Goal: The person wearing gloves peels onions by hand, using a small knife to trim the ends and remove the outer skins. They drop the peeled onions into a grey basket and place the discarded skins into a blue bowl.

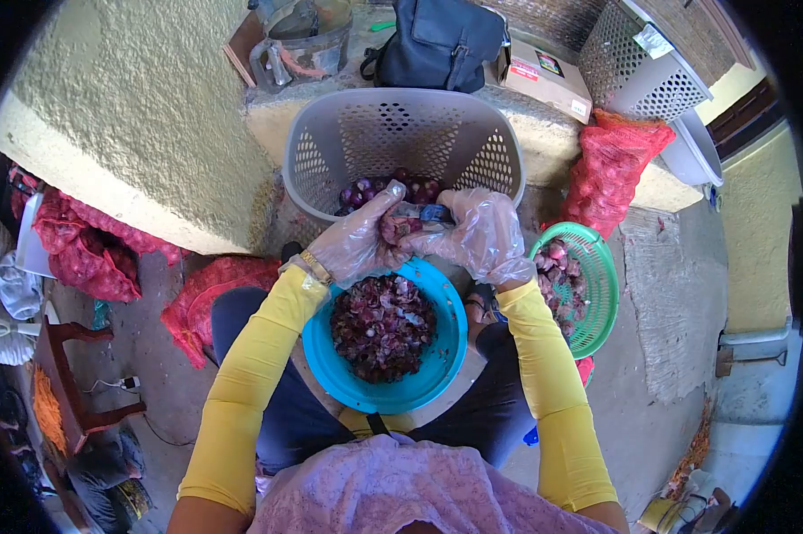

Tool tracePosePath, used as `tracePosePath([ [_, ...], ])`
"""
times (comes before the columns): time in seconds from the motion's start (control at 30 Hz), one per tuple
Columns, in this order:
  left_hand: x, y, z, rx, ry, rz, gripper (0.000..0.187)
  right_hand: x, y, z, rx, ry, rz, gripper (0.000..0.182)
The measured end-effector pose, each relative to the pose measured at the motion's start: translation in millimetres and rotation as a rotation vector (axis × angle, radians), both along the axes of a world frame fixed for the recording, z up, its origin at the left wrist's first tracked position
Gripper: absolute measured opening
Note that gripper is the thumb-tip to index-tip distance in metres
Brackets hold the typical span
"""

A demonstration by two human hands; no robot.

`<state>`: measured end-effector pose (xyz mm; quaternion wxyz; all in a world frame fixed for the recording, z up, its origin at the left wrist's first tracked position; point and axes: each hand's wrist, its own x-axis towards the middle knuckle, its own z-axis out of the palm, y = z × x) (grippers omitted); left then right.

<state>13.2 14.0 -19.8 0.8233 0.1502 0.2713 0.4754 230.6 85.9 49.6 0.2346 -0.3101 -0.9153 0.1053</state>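
My left hand [361, 238], in a clear plastic glove, has its fingers wrapped round a red onion [399, 229]. Close against it, my right hand [483, 235], gloved the same way, grips a small tool with a blue and dark handle [433, 213]; the rest of that tool is hidden. Under both hands a blue basin [455, 334] holds a heap of dark onion skins [382, 327]. Just beyond them stands a grey perforated basket [391, 107] with several red onions [421, 190] at its bottom.
A green basket [608, 303] of small onions stands at my right, before a red mesh sack [610, 169]. More red sacks [214, 298] lie left. A black bag [446, 40] and a cardboard box [545, 78] sit on the ledge. A wooden stand [76, 383] is at far left.
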Motion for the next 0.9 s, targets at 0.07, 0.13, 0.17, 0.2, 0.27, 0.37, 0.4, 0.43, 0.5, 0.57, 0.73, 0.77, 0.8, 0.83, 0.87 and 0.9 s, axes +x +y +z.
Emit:
tracePosePath([
  [0.07, -3.4, -0.9, -4.2, 0.03, -0.043, -0.03, 0.051, 0.1, 0.4, -1.5, 0.01, -0.01, 0.013, 0.067],
  [0.13, -3.3, -1.6, -2.6, 0.06, -0.086, -0.06, 0.051, 0.1, -0.5, -1.5, 0.022, 0.004, 0.017, 0.066],
  [0.17, -2.2, -2.1, -2.1, 0.025, -0.052, -0.04, 0.05, 0.1, -1.2, -1.4, 0.022, 0.004, 0.018, 0.066],
  [0.2, -0.2, -3.0, 2.8, -0.01, -0.018, -0.02, 0.05, 0.1, -1.9, -1.0, 0.029, -0.006, 0.014, 0.064],
  [0.27, 3.3, -5.8, 13.6, 0.023, -0.033, -0.011, 0.049, 0.5, -2.2, -1.3, 0.036, -0.016, 0.011, 0.062],
  [0.37, 2.2, -6.5, 17.4, 0.06, -0.048, 0.005, 0.046, 2.0, 0.5, -5.1, 0.05, 0.001, 0.015, 0.06],
  [0.4, 1.2, -6.7, 16.7, 0.064, -0.048, 0.013, 0.046, 2.7, 2.5, -6.8, 0.059, 0.018, 0.03, 0.06],
  [0.43, 0.5, -6.9, 15.1, 0.063, -0.048, 0.014, 0.046, 3.0, 3.5, -7.7, 0.067, 0.035, 0.045, 0.06],
  [0.5, -0.3, -6.8, 9.8, 0.025, -0.039, 0.031, 0.045, 3.0, 3.9, -7.7, 0.076, 0.032, 0.048, 0.062],
  [0.57, -0.2, -5.4, 1.1, 0.019, -0.035, 0.019, 0.045, 3.4, 3.7, -6.1, 0.083, 0.028, 0.05, 0.063],
  [0.73, 0.2, -9.0, 4.9, 0.011, -0.067, -0.005, 0.044, 2.6, 1.2, 1.1, 0.046, 0.035, 0.103, 0.067],
  [0.77, -0.5, -9.9, 5.4, 0.031, -0.104, -0.023, 0.044, 2.0, 1.3, -0.8, 0.046, 0.034, 0.102, 0.067],
  [0.8, 0.1, -10.6, 8.0, 0.051, -0.142, -0.042, 0.044, 1.6, 1.9, -4.4, 0.067, 0.025, 0.095, 0.067],
  [0.83, 1.8, -11.4, 11.0, 0.052, -0.142, -0.043, 0.044, 1.3, 2.3, -5.8, 0.088, 0.017, 0.088, 0.068],
  [0.87, 4.3, -13.1, 14.1, 0.041, -0.124, -0.03, 0.043, 1.5, 1.9, -5.5, 0.089, 0.017, 0.087, 0.068],
  [0.9, 5.8, -14.2, 16.2, 0.029, -0.105, -0.016, 0.043, 1.5, 1.1, -4.9, 0.076, -0.005, 0.074, 0.068],
])
